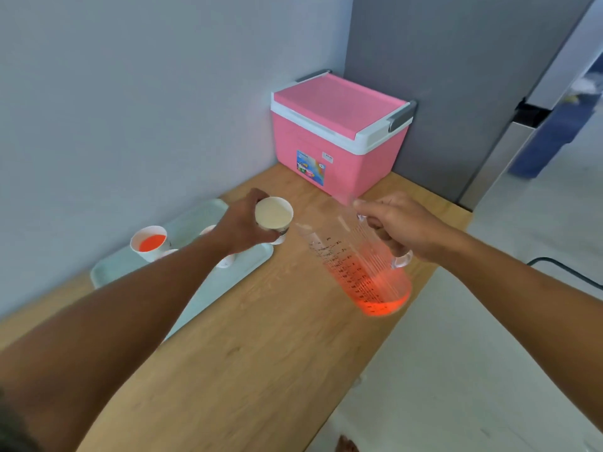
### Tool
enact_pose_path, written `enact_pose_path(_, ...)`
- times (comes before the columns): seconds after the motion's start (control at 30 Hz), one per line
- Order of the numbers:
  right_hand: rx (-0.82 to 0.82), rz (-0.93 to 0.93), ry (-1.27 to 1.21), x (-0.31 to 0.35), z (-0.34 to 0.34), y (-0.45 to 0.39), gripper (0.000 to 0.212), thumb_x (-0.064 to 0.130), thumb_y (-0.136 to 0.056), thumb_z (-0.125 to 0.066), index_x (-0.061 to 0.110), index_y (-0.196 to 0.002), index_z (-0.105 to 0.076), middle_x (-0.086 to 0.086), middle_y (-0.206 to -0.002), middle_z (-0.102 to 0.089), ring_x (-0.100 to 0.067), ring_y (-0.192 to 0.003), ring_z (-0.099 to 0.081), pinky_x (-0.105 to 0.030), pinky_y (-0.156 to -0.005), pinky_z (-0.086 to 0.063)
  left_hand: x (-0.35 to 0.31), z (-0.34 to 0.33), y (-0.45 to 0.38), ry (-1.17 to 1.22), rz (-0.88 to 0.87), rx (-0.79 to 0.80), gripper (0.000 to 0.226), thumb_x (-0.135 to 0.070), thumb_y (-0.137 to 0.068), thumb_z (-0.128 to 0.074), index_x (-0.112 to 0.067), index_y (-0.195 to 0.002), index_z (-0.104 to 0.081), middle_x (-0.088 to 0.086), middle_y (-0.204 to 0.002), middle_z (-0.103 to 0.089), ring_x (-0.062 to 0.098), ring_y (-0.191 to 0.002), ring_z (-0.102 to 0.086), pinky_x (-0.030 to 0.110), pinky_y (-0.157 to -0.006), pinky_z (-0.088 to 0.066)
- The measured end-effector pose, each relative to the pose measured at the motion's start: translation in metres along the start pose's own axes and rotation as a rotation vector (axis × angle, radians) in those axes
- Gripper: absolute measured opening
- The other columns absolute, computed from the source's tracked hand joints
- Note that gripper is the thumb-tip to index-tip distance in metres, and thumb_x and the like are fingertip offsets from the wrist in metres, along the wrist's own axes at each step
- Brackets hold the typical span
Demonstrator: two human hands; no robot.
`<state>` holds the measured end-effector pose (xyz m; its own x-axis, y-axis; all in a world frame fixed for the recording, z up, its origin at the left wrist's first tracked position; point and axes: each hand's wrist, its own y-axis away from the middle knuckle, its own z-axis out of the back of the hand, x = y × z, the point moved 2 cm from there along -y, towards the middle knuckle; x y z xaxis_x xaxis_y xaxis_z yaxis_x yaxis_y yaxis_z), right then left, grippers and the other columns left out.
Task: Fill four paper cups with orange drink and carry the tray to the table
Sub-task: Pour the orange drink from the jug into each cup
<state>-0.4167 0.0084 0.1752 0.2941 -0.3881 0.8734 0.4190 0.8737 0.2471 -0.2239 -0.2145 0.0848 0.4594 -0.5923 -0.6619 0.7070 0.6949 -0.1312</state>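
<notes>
Where the left forearm crosses the pale green rectangular plastic tray (253,261), it hides most of two white paper cups there, one (208,229) behind the wrist and one (225,261) below it, so their contents cannot be told; a third cup (150,243), left of the forearm on the tray, holds orange drink. The left hand (246,227) grips an empty white paper cup (273,217), tilted toward the camera, over the tray's right end. Right of the tray, over the wooden counter (248,337), the right hand (403,228) curls round the handle of a clear plastic measuring jug (359,265), blurred, with orange drink low inside.
</notes>
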Motion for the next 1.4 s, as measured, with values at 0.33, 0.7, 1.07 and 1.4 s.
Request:
enact_pose_path(0.33, 0.024, -0.074, 0.239, -0.013, 0.003, 0.016, 0.055, 0.06, -0.095, -0.059, 0.024, -0.057, -0.042, 0.0, -0.053, -0.035, -0.017, -0.043, -0.029, -0.024, -0.04, -0.028, -0.004, -0.075, 0.047, 0.09, -0.006, 0.146, 0.074, -0.036, -0.061, -0.092, -0.027, -0.12, -0.048, -0.006, -0.11, -0.063, 0.014, -0.098, -0.063, 0.023, -0.076, -0.054)
enact_pose_path(0.7, 0.13, -0.148, 0.374, -0.008, -0.012, 0.01, 0.047, 0.049, -0.099, -0.058, 0.022, -0.062, -0.045, 0.006, -0.05, -0.037, -0.014, -0.043, -0.028, -0.026, -0.044, -0.025, 0.01, -0.096, 0.077, 0.136, 0.08, 0.147, 0.071, -0.039, -0.062, -0.091, -0.03, -0.12, -0.051, -0.012, -0.114, -0.06, 0.011, -0.103, -0.059, 0.024, -0.08, -0.054)
enact_pose_path(1.07, 0.15, -0.174, 0.374, 0.0, -0.022, 0.007, 0.038, 0.04, -0.094, -0.063, 0.02, -0.067, -0.046, 0.005, -0.05, -0.035, -0.014, -0.039, -0.024, -0.022, -0.042, -0.022, 0.016, -0.093, 0.087, 0.137, 0.098, 0.129, 0.071, -0.044, -0.061, -0.09, -0.031, -0.12, -0.052, -0.014, -0.114, -0.062, 0.011, -0.103, -0.061, 0.026, -0.081, -0.056)
enact_pose_path(1.4, 0.164, -0.213, 0.397, 0.003, -0.026, 0.006, 0.03, 0.039, -0.09, -0.064, 0.018, -0.074, -0.051, 0.004, -0.052, -0.036, -0.014, -0.04, -0.025, -0.022, -0.043, -0.023, 0.014, -0.091, 0.097, 0.129, 0.105, 0.121, 0.067, -0.039, -0.063, -0.09, -0.028, -0.118, -0.053, -0.012, -0.113, -0.062, 0.011, -0.101, -0.061, 0.022, -0.079, -0.053)
